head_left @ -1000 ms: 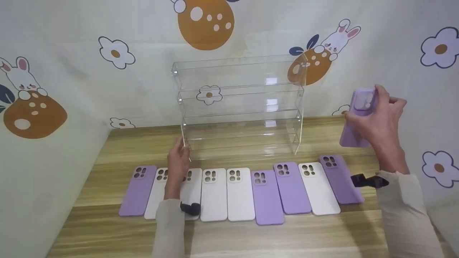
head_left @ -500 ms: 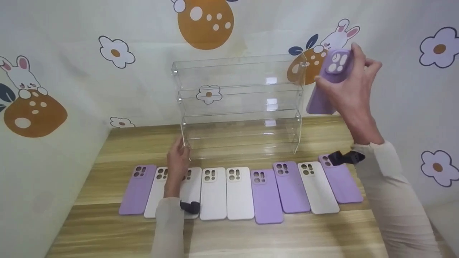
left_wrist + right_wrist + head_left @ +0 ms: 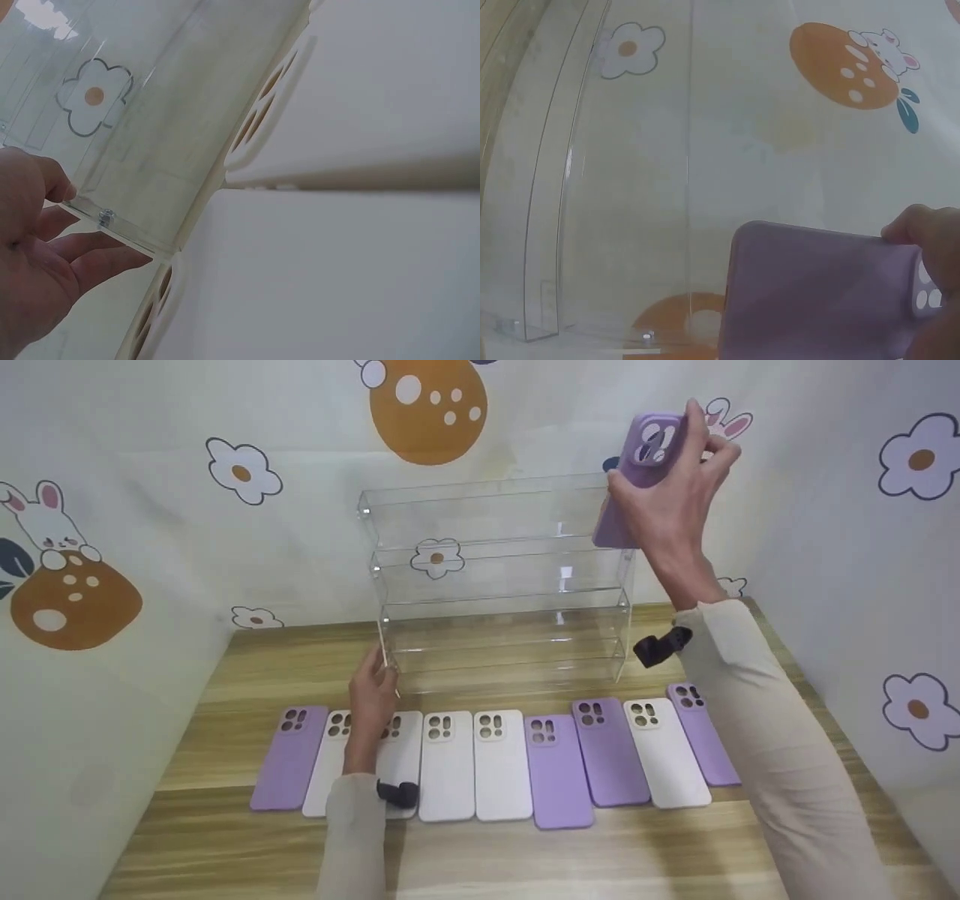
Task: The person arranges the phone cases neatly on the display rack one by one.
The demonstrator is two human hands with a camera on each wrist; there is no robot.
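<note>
Currently, the right grip (image 3: 671, 502) pinches a case (image 3: 646, 474) by its edges, near the upper right of the rack (image 3: 510, 596); the left grip (image 3: 371, 690) holds its lower left side. Misjudging a transparent edge could knock the case loose.

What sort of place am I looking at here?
Probably a small tabletop display-arranging set-up, though whether home, shop or studio I can't tell. The signs: a wood-grain table against a rabbit-and-flower printed backdrop, a clear tiered stand, and a row of phone cases.
</note>
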